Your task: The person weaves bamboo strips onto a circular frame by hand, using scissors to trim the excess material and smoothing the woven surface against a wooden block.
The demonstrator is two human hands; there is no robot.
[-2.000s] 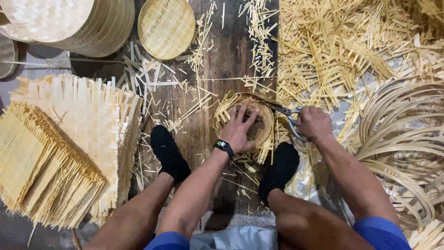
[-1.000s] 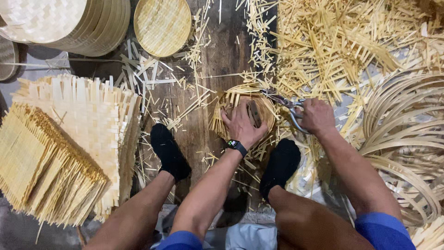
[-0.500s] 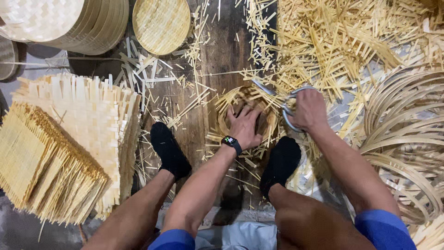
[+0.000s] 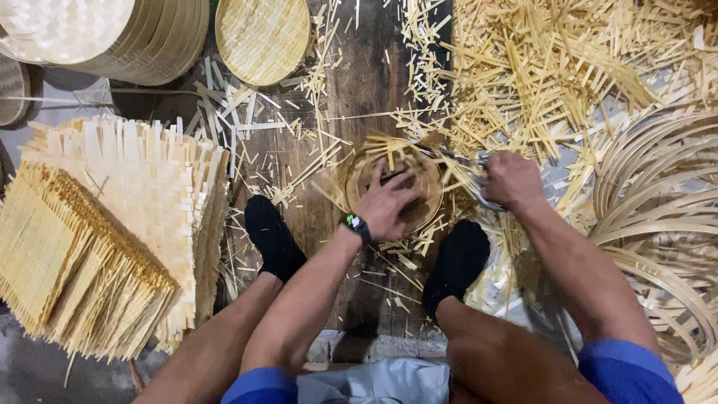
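Left hand (image 4: pixel 389 206) lies spread, palm down, fingers pressing the inside of a small round woven basket (image 4: pixel 396 187) on the dark wooden board (image 4: pixel 359 90). Right hand (image 4: pixel 512 179), just right of the basket, has its grip wrapped around the handles of metal shears (image 4: pixel 467 161); blades point at the basket's far right rim, whether parted or together I cannot tell.

Basket sits between the two black-socked feet (image 4: pixel 273 236), loose strip ends sticking out around its edge.

Step in hand, by my reading: trimming stray strip ends off the rim. Next move likely calls for turning the basket under the left palm to bring an untrimmed stretch to the blades.

Left of the basket: stack of square woven mats (image 4: pixel 112 224). Beyond it: round woven tray (image 4: pixel 262 37). Right of it: offcut heap (image 4: pixel 538 67), bent hoops (image 4: pixel 658 209).
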